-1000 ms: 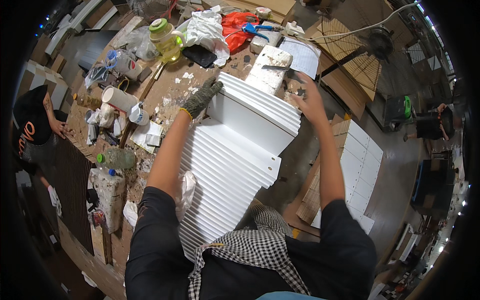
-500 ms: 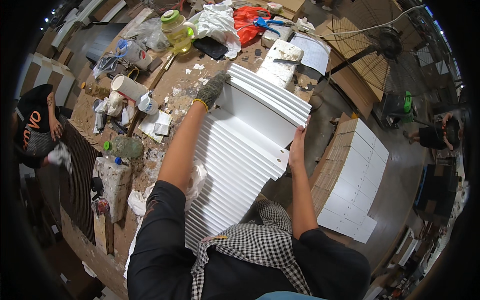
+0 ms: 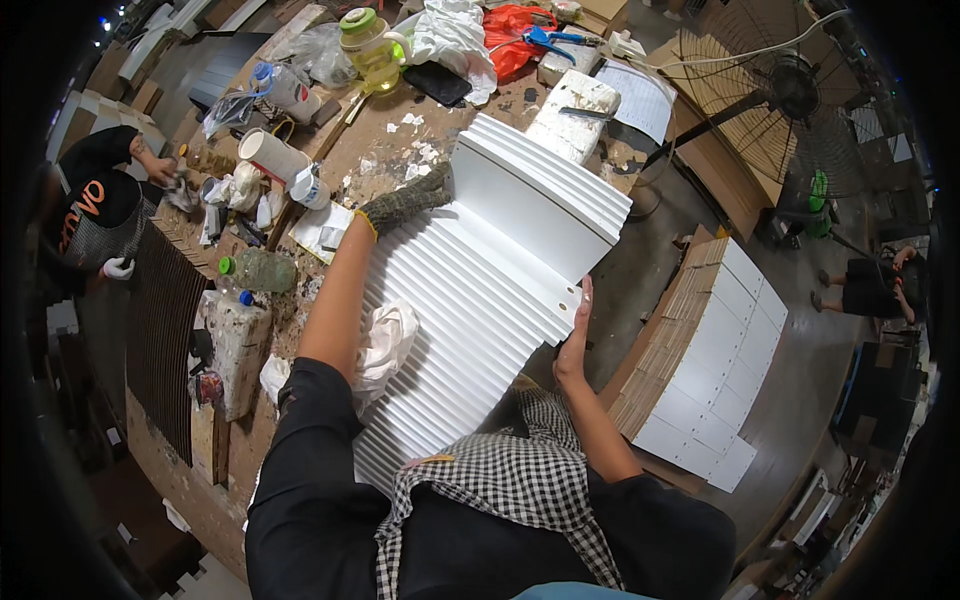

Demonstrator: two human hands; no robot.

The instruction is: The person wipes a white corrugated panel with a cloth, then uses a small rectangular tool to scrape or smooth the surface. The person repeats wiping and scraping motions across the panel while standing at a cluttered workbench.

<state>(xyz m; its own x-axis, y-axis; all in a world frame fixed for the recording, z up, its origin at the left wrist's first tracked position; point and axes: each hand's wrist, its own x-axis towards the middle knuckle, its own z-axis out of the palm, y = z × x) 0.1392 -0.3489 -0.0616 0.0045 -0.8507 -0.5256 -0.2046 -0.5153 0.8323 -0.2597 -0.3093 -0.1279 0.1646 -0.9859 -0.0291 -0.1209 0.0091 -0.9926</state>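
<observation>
White panels [image 3: 455,325] sit in a long ridged row at bench [image 3: 388,130] edge, running back toward the apron [image 3: 505,485], w/ one broad face exposed near the far end. L hand [image 3: 408,205], gloved, is at the left side by that face, fingers reaching fwd; can't tell if it grips or just presses. R hand [image 3: 575,338], bare, is flat w/ fingers straight, at the right ends near the holes, nothing clasped. Prob. stiff, light singly, heavy as a bunch; smooth faces likely slip, edges may chip. Best hold: both ends, squeezed inward. White rag [image 3: 385,350] hides part of left side; near end lost behind apron/L arm, underside n/v.
</observation>
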